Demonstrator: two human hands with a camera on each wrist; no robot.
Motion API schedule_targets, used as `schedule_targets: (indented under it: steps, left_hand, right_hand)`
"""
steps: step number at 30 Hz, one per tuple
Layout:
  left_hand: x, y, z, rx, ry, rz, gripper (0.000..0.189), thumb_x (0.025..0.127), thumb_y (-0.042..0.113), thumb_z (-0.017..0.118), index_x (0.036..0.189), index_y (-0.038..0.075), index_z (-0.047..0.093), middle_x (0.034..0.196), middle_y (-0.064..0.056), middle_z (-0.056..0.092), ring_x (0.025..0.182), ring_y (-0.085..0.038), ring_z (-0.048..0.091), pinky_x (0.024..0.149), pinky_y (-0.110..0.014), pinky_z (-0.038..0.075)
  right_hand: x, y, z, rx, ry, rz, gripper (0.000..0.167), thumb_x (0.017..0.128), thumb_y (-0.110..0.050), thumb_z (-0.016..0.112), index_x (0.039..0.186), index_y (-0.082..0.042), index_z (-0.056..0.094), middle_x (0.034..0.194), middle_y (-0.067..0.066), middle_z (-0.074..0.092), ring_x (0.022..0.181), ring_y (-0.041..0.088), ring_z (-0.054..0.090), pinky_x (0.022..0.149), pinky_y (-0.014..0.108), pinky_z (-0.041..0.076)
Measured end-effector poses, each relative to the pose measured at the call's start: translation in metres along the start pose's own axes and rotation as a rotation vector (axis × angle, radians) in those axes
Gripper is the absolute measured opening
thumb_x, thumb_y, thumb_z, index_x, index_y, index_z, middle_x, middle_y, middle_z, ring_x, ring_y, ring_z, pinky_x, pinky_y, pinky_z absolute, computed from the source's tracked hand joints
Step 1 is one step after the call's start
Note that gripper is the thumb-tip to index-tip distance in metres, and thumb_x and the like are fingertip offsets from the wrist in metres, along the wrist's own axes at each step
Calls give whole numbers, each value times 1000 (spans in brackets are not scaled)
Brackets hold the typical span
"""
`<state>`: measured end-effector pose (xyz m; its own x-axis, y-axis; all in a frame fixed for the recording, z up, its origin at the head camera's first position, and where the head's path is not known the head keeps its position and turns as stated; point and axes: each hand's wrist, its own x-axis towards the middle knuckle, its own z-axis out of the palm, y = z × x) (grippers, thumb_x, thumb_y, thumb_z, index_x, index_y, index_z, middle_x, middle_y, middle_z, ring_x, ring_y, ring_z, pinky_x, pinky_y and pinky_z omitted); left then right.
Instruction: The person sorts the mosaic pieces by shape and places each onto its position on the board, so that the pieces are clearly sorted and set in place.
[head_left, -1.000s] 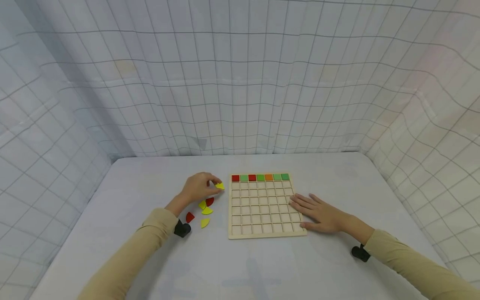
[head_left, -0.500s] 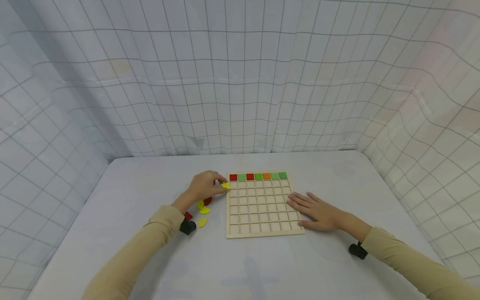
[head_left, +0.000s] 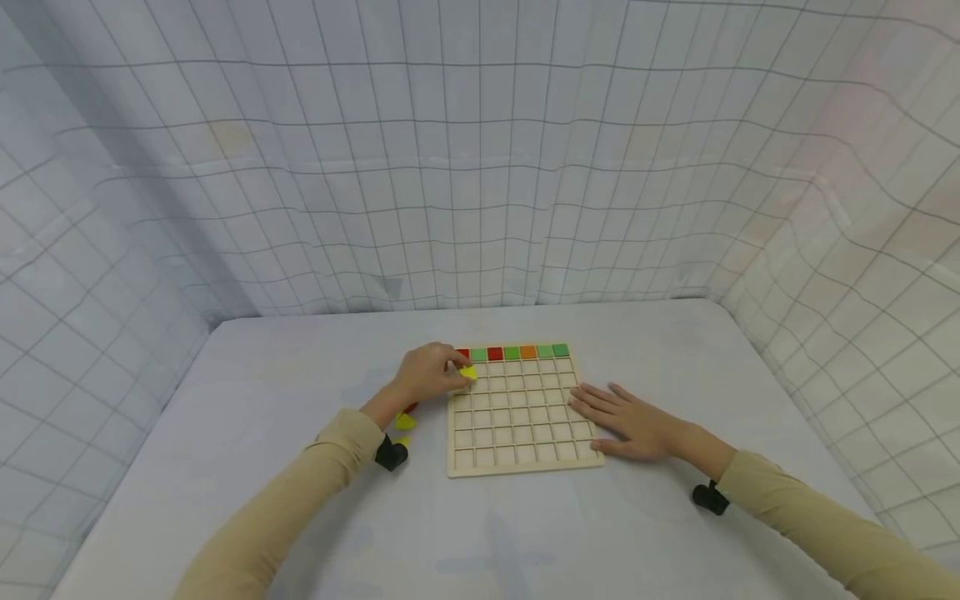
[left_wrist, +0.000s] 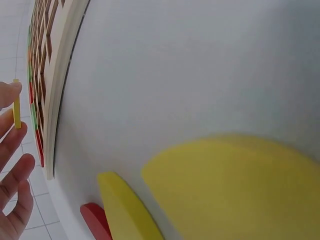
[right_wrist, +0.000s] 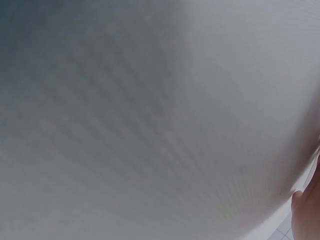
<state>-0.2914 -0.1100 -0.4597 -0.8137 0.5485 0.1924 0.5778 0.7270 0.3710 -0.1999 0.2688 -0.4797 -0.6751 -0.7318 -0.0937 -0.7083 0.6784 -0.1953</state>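
My left hand [head_left: 429, 372] pinches a small yellow fan-shaped piece [head_left: 468, 372] between thumb and fingers, over the upper left of a pale wooden grid board [head_left: 525, 470]. In the left wrist view the yellow piece [left_wrist: 17, 107] appears edge-on between the fingertips. Along the board's far row lie red, green and orange squares [head_left: 512, 352]; the leftmost is partly hidden by my left fingers. My right hand [head_left: 637, 427] lies flat with its fingers straight, fingertips on the board's right edge. Only a bit of that hand [right_wrist: 307, 215] shows in the right wrist view.
Loose yellow pieces [head_left: 405, 422] lie left of the board, partly hidden under my left wrist. Close up, a yellow piece [left_wrist: 240, 195] and a red piece [left_wrist: 96, 220] show on the white table [head_left: 495, 533]. Gridded white curtains [head_left: 480, 167] stand behind and at both sides.
My left hand has moved right with the yellow piece, from beside the board to over its upper left. The right hand stays on the board's edge. The view has shifted slightly.
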Motion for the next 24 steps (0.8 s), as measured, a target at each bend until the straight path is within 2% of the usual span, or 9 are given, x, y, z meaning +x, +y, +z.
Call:
schedule_targets:
  steps: [8, 17, 24]
  left_hand:
    - [12, 11, 7, 9, -9, 5, 30, 81, 38, 75, 101, 16, 76, 89, 3, 70, 76, -9, 56, 63, -24, 46]
    - [23, 22, 11, -9, 1, 51, 29, 81, 36, 76, 101, 15, 76, 90, 2, 71, 77, -12, 60, 61, -23, 46]
    - [32, 29, 20, -16, -12, 48, 29, 81, 36, 75, 104, 18, 76, 92, 3, 71, 82, -12, 62, 61, -23, 48]
  right_hand:
    - [0, 2, 1, 1, -7, -5, 70, 100, -49, 40, 156, -18, 13, 163, 3, 9, 150, 26, 9, 116, 60, 11]
    - [1, 3, 1, -8, -2, -18, 69, 100, -48, 40, 156, -17, 13, 163, 3, 10, 150, 26, 10, 116, 59, 12]
    - [1, 3, 0, -20, -19, -9, 68, 100, -49, 39, 156, -18, 13, 163, 2, 9, 150, 24, 8, 116, 59, 11]
